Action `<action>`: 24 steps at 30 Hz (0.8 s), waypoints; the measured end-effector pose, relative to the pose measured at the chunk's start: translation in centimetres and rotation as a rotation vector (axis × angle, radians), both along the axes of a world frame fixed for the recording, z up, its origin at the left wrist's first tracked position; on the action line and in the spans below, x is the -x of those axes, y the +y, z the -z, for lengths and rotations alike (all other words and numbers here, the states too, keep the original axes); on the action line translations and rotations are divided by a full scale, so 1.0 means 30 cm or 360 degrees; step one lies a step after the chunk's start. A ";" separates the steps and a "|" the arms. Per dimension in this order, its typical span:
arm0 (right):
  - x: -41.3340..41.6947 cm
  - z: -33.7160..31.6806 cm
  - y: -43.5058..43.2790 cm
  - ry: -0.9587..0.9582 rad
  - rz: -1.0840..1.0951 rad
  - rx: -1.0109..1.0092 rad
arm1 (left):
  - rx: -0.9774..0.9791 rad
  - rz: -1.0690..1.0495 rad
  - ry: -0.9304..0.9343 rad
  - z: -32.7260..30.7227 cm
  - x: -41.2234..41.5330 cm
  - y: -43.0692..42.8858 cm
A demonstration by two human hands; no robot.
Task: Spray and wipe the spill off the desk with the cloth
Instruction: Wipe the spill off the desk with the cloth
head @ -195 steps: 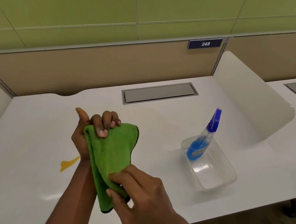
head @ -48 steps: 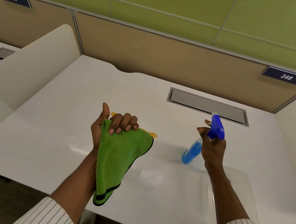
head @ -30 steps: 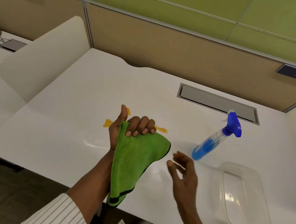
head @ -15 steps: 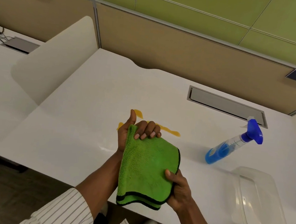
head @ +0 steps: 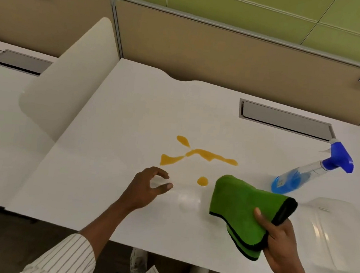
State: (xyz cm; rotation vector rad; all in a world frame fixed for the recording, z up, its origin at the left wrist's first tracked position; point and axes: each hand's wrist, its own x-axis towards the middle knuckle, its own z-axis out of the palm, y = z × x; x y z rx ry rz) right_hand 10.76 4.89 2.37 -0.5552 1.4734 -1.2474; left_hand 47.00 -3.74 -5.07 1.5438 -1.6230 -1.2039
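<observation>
The orange spill (head: pixel 197 155) lies unwiped mid-table (head: pixel 115 117), perhaps already sprayed given faint wet glints beside it, while the right hand (head: pixel 279 240) pinches the folded green cloth (head: pixel 242 206) and the left hand (head: pixel 145 190) hovers, fingers (head: pixel 165 186) loosely spread

I saw my right hand (head: pixel 279 240) gripping the folded green microfibre cloth with black trim (head: pixel 244 208) above the white desk (head: pixel 133 110), just beside the splattered orange-yellow liquid spill (head: pixel 197 155). My left hand (head: pixel 145 190) hovered empty, fingers loosely curled, near the spill's left end. The clear spray bottle of blue fluid with a blue trigger head (head: pixel 312 171) stood behind the cloth, next to a clear plastic tub (head: pixel 341 235).
</observation>
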 end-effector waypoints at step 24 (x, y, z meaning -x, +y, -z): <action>-0.480 0.347 -0.141 0.2409 -0.1086 -0.0359 | 0.0347 0.0076 -0.1068 0.255 -0.159 0.143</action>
